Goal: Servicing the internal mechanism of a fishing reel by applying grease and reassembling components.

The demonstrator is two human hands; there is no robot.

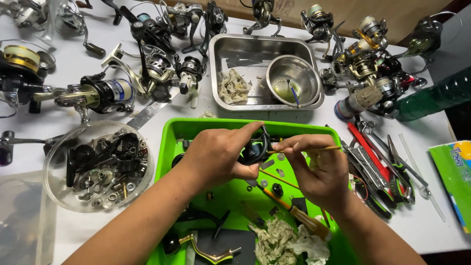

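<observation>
Head view: much of the dark reel body (255, 149) is hidden behind the left hand (216, 154), so only a curved black part shows between thumb and fingers, and its exact form is hard to make out. The left hand's thumb and fingers are clamped on it, holding it above the green tray (171, 135). The right hand (319, 172) comes in from the lower right, wrist bent, thumb and forefinger pinched together on a thin brush (314, 148) whose handle runs out to the right; its tip meets the reel body and is too small to see clearly. Both forearms are cut off at the bottom edge. In the tray, a wooden-handled screwdriver (294, 211) lies below the hands, near a crumpled rag (284, 243).
</observation>
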